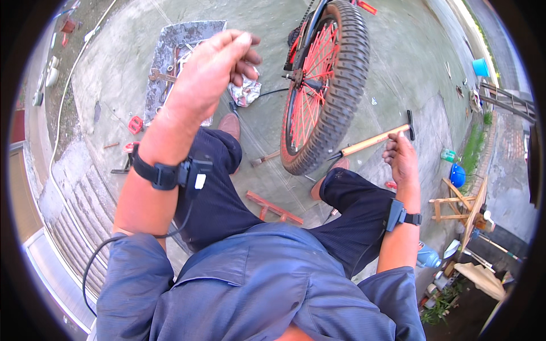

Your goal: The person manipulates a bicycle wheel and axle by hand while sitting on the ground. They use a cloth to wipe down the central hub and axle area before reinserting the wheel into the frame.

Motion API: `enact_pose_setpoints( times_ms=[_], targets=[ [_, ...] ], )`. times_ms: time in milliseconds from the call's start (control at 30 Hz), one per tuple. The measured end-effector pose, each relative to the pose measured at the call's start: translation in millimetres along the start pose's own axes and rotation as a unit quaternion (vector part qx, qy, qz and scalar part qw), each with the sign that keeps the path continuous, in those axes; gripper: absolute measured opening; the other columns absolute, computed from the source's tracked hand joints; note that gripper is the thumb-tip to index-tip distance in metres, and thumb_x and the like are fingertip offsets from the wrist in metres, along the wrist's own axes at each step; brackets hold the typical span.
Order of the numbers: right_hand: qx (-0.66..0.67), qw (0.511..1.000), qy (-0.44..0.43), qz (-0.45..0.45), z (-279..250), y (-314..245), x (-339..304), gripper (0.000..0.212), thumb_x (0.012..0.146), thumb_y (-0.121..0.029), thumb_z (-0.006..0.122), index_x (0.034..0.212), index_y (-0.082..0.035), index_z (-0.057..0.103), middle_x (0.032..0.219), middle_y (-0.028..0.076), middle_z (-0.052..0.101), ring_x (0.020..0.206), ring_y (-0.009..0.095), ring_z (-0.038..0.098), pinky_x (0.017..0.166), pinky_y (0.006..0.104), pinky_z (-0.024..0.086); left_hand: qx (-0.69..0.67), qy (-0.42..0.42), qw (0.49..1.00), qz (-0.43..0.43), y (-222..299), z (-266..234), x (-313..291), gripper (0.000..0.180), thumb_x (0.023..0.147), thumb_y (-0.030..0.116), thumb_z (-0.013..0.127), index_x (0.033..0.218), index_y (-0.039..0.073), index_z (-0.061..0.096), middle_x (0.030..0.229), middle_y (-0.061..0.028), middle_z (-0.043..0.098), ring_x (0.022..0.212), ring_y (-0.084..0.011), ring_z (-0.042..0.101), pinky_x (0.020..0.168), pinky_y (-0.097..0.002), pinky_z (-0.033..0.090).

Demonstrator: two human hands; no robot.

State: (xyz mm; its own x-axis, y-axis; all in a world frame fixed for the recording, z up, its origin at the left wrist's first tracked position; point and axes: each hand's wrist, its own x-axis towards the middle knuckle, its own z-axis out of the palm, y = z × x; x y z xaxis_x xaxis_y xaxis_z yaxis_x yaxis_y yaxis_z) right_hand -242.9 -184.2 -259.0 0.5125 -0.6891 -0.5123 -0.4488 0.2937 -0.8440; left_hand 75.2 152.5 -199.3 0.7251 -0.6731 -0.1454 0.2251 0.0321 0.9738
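Observation:
My left hand [213, 71] is raised over a grey, worn tray [162, 42]. Its fingers are loosely bent and apart, with nothing visible in them. Wrenches [162, 75] and other tools lie in the tray, partly hidden by my forearm. My right hand [402, 159] hangs above the ground with fingers half curled and nothing seen in them. Closest to it is a long tool [372, 141] with a yellowish shaft and a black crosspiece. Between my hands stands a bicycle wheel [327, 88] with a knobbly black tyre and red spokes; part of the bicycle lies beyond the picture's top.
A crumpled cloth [245, 91] lies beside the tray. Near my feet are a red metal bar piece [274, 208] and a brush-like tool [264, 159]. To the right are a blue bucket [480, 67], a blue helmet-like object [457, 175] and a wooden frame [469, 210]. Steps [85, 207] rise at left.

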Motion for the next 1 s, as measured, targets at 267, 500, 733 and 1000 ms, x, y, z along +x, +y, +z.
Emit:
enact_pose_setpoints(
  times_ms=[267, 500, 733, 1000],
  targets=[
    [0.151, 0.986, 0.041, -0.058, -28.0, 5.2, -47.0, 0.037, 0.101, -0.039, 0.052, 0.109, -0.004, 0.059, 0.075, 0.0, 0.054, 0.06, 0.011, 0.054, 0.053, 0.0248, 0.041, 0.068, -0.027, 0.986, -0.15, -52.1, 54.3, -80.8, 0.028, 0.102, 0.026, 0.05, 0.113, 0.002, 0.059, 0.085, -0.0019, 0.062, 0.067, -0.0073, 0.06, 0.054, -0.0195, 0.043],
    [0.037, 0.994, -0.077, -0.065, 20.5, 34.9, -39.2, 0.04, 0.1, -0.04, 0.054, 0.106, -0.001, 0.06, 0.073, 0.002, 0.058, 0.057, 0.012, 0.06, 0.05, 0.0243, 0.044, 0.199, -0.133, 0.938, -0.25, -118.8, 96.7, -133.0, 0.035, 0.097, 0.026, 0.058, 0.112, -0.006, 0.059, 0.089, -0.0095, 0.066, 0.067, -0.0134, 0.063, 0.062, -0.0282, 0.05],
    [-0.005, 0.994, -0.05, -0.097, 16.4, 41.6, -33.2, 0.037, 0.099, -0.038, 0.056, 0.102, -0.002, 0.06, 0.073, 0.003, 0.057, 0.053, 0.011, 0.057, 0.048, 0.0252, 0.044, 0.152, -0.113, 0.914, -0.359, -151.2, 99.4, -117.5, 0.027, 0.099, 0.027, 0.056, 0.105, 0.0, 0.058, 0.089, -0.0079, 0.064, 0.064, -0.0117, 0.061, 0.046, -0.0238, 0.044],
    [-0.042, 0.992, -0.024, -0.115, 20.0, 39.5, -33.5, 0.037, 0.095, -0.036, 0.061, 0.098, 0.001, 0.063, 0.073, 0.007, 0.062, 0.053, 0.012, 0.059, 0.051, 0.0276, 0.047, 0.136, -0.108, 0.909, -0.378, -162.7, 95.6, -114.9, 0.024, 0.099, 0.025, 0.058, 0.1, 0.001, 0.057, 0.084, -0.0072, 0.062, 0.061, -0.0122, 0.06, 0.049, -0.0258, 0.048]
  ],
)
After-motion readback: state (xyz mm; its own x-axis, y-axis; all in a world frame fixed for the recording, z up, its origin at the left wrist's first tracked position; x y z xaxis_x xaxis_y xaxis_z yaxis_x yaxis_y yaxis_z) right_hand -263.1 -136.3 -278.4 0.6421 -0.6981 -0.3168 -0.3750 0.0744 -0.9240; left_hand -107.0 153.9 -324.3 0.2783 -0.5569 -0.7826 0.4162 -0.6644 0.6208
